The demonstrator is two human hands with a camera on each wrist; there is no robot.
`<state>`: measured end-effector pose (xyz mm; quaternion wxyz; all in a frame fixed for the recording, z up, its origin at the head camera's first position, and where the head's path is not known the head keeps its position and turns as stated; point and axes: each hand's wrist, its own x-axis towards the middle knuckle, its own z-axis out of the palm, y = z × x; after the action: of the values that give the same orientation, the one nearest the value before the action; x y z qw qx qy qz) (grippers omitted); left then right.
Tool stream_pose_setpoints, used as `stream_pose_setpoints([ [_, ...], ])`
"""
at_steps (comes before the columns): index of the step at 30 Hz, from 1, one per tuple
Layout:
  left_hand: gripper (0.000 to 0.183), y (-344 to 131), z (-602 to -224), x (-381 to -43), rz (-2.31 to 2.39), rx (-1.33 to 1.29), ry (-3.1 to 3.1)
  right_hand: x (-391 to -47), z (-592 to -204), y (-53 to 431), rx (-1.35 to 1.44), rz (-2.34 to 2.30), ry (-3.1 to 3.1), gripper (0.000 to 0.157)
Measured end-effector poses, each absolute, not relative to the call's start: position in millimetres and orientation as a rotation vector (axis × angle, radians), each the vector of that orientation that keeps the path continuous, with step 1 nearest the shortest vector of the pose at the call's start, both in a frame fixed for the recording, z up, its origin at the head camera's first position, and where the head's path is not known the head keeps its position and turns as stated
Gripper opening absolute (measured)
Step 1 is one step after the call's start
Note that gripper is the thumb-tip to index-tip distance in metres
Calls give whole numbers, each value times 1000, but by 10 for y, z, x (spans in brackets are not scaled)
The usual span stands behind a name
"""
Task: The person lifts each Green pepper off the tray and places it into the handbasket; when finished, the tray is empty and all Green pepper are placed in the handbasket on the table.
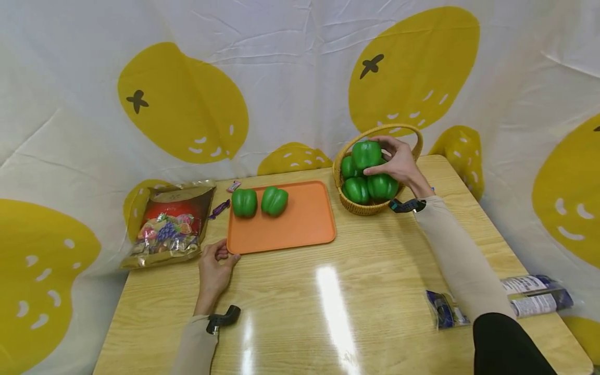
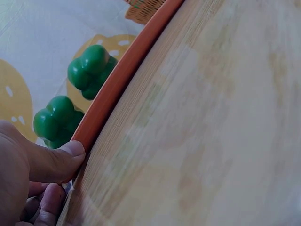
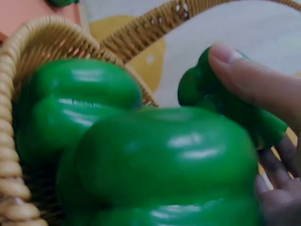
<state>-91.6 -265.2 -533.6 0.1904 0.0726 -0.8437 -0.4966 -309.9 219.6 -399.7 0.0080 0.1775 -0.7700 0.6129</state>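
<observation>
My right hand (image 1: 400,162) pinches a green bell pepper (image 1: 366,154) between thumb and fingers, above the wicker basket (image 1: 361,209). In the right wrist view the thumb lies across this held pepper (image 3: 200,87). More green bell peppers (image 3: 164,160) fill the basket beneath it. My left hand (image 1: 216,272) grips the near left corner of the orange tray (image 1: 300,224), the thumb (image 2: 73,149) against its rim and the other fingers curled. Two green bell peppers, one at the left (image 1: 244,202) and one beside it (image 1: 274,201), sit on the tray's left half.
A gold candy bag (image 1: 171,226) lies left of the tray. Close to it are a purple wrapped candy (image 1: 219,209) and a small pink one (image 1: 233,186). Blue-and-clear packets (image 1: 445,311) lie at the right, partly behind my forearm. A lemon-print cloth (image 1: 290,78) hangs behind the table.
</observation>
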Motion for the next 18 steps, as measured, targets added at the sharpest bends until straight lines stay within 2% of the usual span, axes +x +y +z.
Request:
stream_pose_setpoints([
  [8, 52, -2641, -5339, -922, -1386, 210, -2373, -3217, -4058, 2215, 577, 1695, -2691, 85],
  [18, 52, -2648, -5319, -911, -1398, 221, -2389, -3366, -4194, 2261, 718, 1533, -2749, 88],
])
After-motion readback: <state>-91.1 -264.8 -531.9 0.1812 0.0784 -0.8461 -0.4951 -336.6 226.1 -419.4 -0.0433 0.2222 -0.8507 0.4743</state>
